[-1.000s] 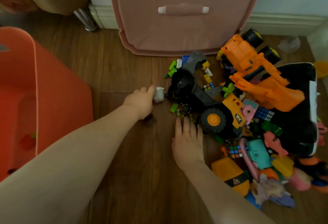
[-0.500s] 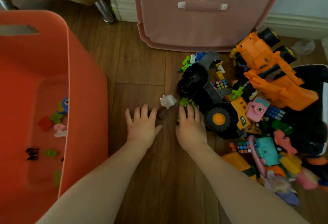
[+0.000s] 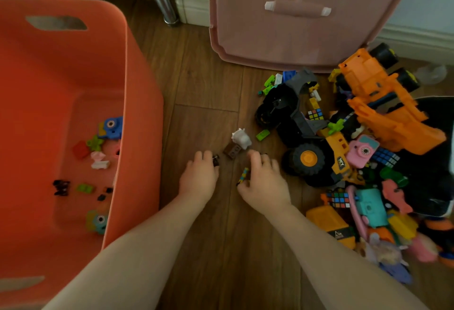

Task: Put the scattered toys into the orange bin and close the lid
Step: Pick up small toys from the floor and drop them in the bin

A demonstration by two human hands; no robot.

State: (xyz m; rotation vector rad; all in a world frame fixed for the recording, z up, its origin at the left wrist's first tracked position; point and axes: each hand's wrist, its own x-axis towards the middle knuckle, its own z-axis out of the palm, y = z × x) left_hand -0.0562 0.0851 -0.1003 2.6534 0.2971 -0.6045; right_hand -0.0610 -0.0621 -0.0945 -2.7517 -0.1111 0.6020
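Both hands rest on the floor between the bin (image 3: 137,118) on the left and the toy pile. The left hand (image 3: 199,179) curls onto a small dark piece (image 3: 216,159); the right hand (image 3: 264,184) pinches a thin striped piece (image 3: 243,175). A brown brick (image 3: 232,150) lies just beyond, between them, about equally near both.

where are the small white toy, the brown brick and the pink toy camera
small white toy (image 3: 242,138), head view, on its body
brown brick (image 3: 232,150), head view, on its studded top
pink toy camera (image 3: 363,151), head view, on its front beside the lens
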